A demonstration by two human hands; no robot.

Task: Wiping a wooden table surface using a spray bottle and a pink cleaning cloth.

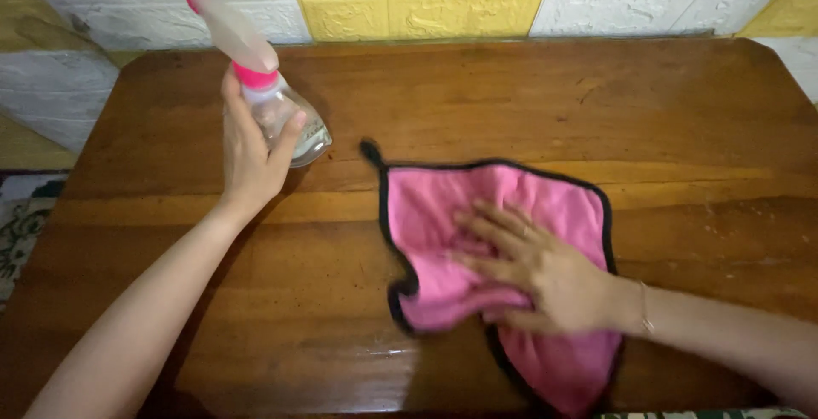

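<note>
Wooden table (pixel 511 95) backed by a yellow and white embossed wall carries both hands. Left hand (pixel 251 151) wraps closed around a clear spray bottle (pixel 285 121), its long axis tilted, pink nozzle pointing up and away to the left. Right hand (pixel 545 270), well apart, lies flat and spread on a pink black-edged cloth (pixel 477 206). Cloth's near corner is cut off below.

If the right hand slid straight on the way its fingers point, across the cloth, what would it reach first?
The right hand lies flat on the pink cloth, fingers pointing up-left. It would first cross the cloth's black edge, then bare wooden table; the spray bottle in the left hand lies roughly beyond.
</note>
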